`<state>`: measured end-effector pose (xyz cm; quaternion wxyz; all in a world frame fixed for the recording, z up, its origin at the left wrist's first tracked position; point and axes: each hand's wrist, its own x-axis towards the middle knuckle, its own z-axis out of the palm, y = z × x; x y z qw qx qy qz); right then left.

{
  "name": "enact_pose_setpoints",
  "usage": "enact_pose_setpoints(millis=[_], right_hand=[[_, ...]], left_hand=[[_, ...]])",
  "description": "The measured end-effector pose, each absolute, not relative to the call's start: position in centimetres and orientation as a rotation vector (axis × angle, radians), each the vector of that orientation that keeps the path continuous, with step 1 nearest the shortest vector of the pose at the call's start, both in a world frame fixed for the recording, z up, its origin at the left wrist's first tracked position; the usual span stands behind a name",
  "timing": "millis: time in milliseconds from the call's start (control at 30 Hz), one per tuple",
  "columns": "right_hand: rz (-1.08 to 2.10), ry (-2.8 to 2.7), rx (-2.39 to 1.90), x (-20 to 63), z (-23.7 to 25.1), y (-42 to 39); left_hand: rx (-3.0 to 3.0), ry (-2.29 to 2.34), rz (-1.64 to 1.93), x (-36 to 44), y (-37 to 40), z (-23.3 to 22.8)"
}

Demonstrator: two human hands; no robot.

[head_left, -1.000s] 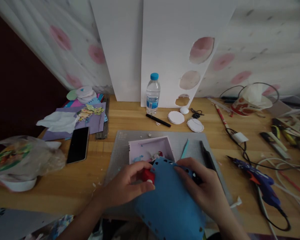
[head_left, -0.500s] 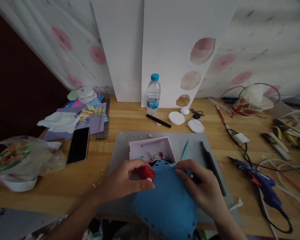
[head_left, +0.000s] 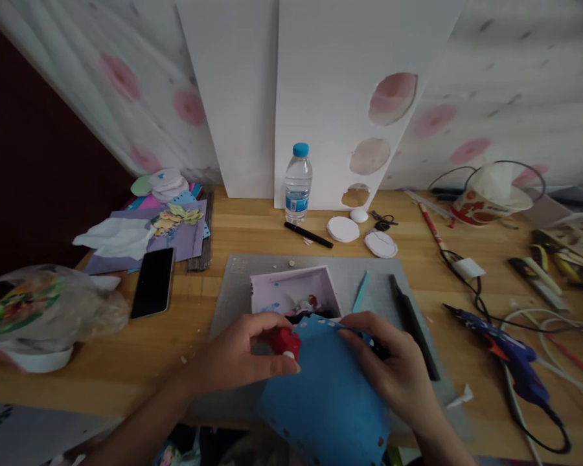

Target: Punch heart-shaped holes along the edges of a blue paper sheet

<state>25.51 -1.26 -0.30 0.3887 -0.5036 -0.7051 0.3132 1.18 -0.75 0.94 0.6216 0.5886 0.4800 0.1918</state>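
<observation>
Blue foam sheet (head_left: 328, 388), punched with small holes along its edges, lies over the near edge of the grey cutting mat (head_left: 233, 285) and hangs past the table edge toward the body. Its far edge sits just in front of the shallow pink box (head_left: 291, 288).

Left hand (head_left: 238, 356): thumb and fingers closed on a small red punch (head_left: 286, 341), which sits at the sheet's upper left edge. Whether the sheet edge is actually inside the punch slot cannot be told; the fingers hide it.

Right hand (head_left: 393, 369): fingers pressed down together on the sheet's upper right edge, pinning it to the mat. A dark object under the fingertips is too hidden to name.

Risks, as judged:
- The sheet is soft and half unsupported. If the right hand's hold slackens, the overhanging part could drag it off the mat and a hole would land out of line.
- The left fingertips sit close to the punch; a squeeze with a fingertip near the slot could pinch.
- The black craft knife (head_left: 412, 323) lies on the mat just beside the right hand; a sideways shift of that hand could knock it.
- The blue glue gun (head_left: 502, 356) and its cord lie well apart to the right.
</observation>
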Motion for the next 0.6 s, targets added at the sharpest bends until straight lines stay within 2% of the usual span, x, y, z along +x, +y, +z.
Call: enact_pose_setpoints(millis=[467, 600], right_hand=[[0.804, -1.765, -1.342, 25.2, -0.8, -1.3], [0.852, -1.926, -1.278, 25.9, -0.1, -0.4]], left_hand=[[1.62, 1.2, 0.476, 2.0, -1.0, 0.7], [1.74, 1.185, 0.415, 2.3, -0.3, 1.0]])
